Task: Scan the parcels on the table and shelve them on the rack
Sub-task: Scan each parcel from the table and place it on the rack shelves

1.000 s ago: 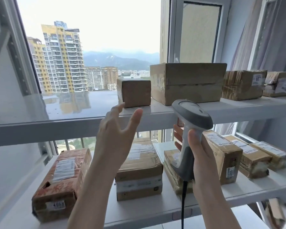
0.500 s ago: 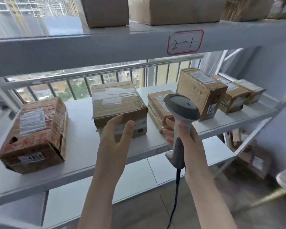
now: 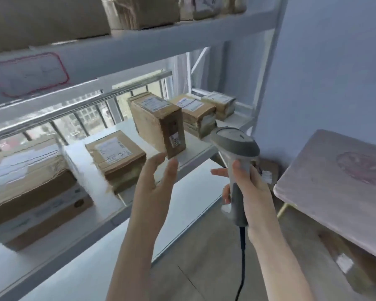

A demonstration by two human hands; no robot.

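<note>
My right hand (image 3: 251, 187) grips the handle of a grey barcode scanner (image 3: 237, 146), its head raised and its black cable hanging down. My left hand (image 3: 154, 183) is held up empty, fingers straight, just in front of the middle shelf (image 3: 195, 153) of the white rack. On that shelf stand several taped cardboard parcels: a tall one (image 3: 159, 124) just beyond my left fingertips, a flat one (image 3: 115, 155) to its left, a large one (image 3: 30, 192) at far left, and two more (image 3: 195, 114) at the right end.
The upper shelf (image 3: 139, 44) carries more parcels and a red-bordered label (image 3: 28, 72). A lower shelf (image 3: 96, 253) lies below. A pale table corner (image 3: 339, 187) juts in at right, with boxes on the floor beneath it. A blue wall (image 3: 323, 61) stands behind it.
The view has swung down and to the right, from the top shelf to the middle shelf and the table corner. Both hands stay raised; the left one is still empty.
</note>
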